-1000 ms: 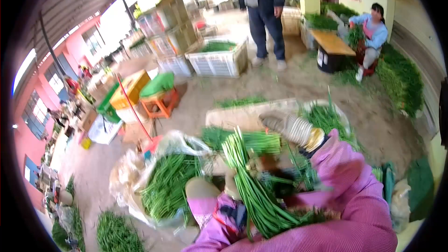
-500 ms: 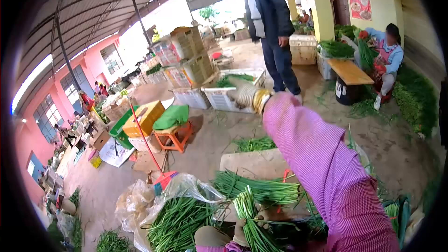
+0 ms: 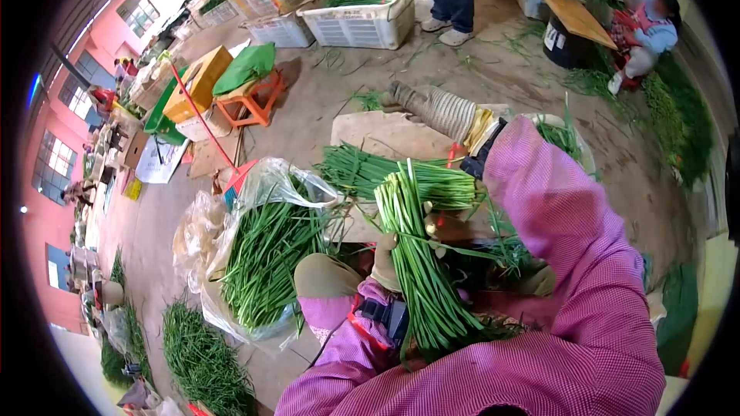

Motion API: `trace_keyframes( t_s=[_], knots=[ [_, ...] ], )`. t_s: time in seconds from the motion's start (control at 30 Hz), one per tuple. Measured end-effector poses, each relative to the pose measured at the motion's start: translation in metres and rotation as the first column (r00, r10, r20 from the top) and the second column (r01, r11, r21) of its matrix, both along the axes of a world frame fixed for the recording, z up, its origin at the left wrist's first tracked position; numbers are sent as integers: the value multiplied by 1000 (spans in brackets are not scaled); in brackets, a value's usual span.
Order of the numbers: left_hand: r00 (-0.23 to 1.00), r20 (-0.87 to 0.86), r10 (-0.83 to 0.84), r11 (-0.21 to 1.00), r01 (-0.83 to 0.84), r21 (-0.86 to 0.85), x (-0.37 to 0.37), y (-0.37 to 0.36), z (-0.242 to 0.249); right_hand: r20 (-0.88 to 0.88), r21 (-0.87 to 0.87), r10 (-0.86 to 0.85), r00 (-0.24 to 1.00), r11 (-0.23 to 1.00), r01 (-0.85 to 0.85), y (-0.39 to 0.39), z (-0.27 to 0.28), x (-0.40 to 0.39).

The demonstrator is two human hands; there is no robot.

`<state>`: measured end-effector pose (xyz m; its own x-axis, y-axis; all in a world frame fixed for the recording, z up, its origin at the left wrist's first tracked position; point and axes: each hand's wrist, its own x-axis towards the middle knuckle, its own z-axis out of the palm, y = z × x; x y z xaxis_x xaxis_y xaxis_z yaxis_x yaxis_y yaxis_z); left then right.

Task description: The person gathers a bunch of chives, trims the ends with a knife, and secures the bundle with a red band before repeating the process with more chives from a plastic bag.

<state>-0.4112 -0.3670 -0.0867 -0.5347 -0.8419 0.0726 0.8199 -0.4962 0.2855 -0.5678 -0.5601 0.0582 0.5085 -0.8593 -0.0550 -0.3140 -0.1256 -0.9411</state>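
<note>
Bundle of green stalks (image 3: 424, 277) in the gloved left hand (image 3: 387, 263)

The stalks are long, slender and glossy, whitish-green at the far ends and deeper green towards the near end; one blade strays to the right. The bundle slants above the person's lap, just near of the worktop (image 3: 366, 129), with the left fingers closed around its middle. A second bundle (image 3: 416, 181) lies across the worktop. The gloved right hand (image 3: 420, 105) points left over the worktop's far part, its fingers close together; whether they grip anything cannot be told. Half a second earlier, this arm reached farther out, towards the white crate (image 3: 362, 19); the left hand's hold is unchanged.
</note>
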Motion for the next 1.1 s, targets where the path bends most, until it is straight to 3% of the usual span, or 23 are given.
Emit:
trace_keyframes(
  t_s=[0.07,0.1,0.13,0.17,0.2,0.3,0.37,0.4,0.47,0.53,0.57,0.6,0.67,0.7,0.8,0.83,0.87,0.93,1.0,1.07,1.1],
  knots=[
    [996,-61,-72,996,68,-64,-13,4,4,2,-43,17,1000,999,-17,-10,-8,-14],
    [995,-71,-68,996,64,-57,-20,10,15,30,151,219,975,963,-221,-21,-14,-22],
    [995,-79,-62,997,57,-54,-24,13,22,95,326,406,909,850,-414,-25,-12,-28],
    [998,-47,-28,1000,28,-14,-26,19,21,134,-232,515,846,847,-479,48,7,-4],
    [998,-46,-36,999,36,-20,-28,21,22,-319,-192,215,923,939,-285,90,36,-23],
    [998,-26,-59,992,56,-114,-31,26,27,-276,-216,209,938,938,-272,104,16,-35],
    [997,-53,-64,989,56,-136,-36,28,28,78,-249,77,994,967,-55,103,12,-45],
    [995,-77,-69,986,56,-159,-38,29,31,83,-223,25,996,975,-5,115,31,-47],
    [998,-28,-64,990,60,-128,-40,30,34,-236,-19,-68,969,998,66,144,77,-52],
    [998,22,-56,996,58,-68,-40,28,21,-5,-183,97,995,978,-96,107,11,-60],
    [998,30,-61,998,62,-32,-42,29,23,0,-184,141,990,973,-139,105,11,-50],
    [997,72,-18,999,21,-37,-47,33,26,-325,-432,-29,945,893,-121,109,14,-51],
    [992,-37,-121,981,114,-154,-51,29,29,-541,-401,22,841,872,-281,108,14,-40],
    [990,-42,-137,985,132,-111,-51,30,28,-565,-380,-21,825,894,-238,112,19,-36],
    [981,-55,-187,980,182,-80,-50,31,29,-370,-417,-149,917,909,-21,107,20,-34],
    [981,-68,-184,979,176,-102,-50,30,31,-314,-250,-246,917,953,170,108,25,-39],
    [980,-82,-179,978,168,-124,-49,31,32,-317,-242,-245,917,955,171,98,19,-47],
    [986,31,-162,986,160,44,-37,34,27,-194,-602,-591,783,702,381,72,-1,-74],
    [978,206,-36,999,35,12,-35,30,21,-248,-605,-536,807,737,303,91,6,-93],
    [992,128,-22,999,15,52,-37,25,12,-306,-603,-477,824,767,221,118,25,-92],
    [978,209,-8,998,-6,68,-36,27,18,-449,-450,-259,855,892,34,141,31,-85]
  ],
)
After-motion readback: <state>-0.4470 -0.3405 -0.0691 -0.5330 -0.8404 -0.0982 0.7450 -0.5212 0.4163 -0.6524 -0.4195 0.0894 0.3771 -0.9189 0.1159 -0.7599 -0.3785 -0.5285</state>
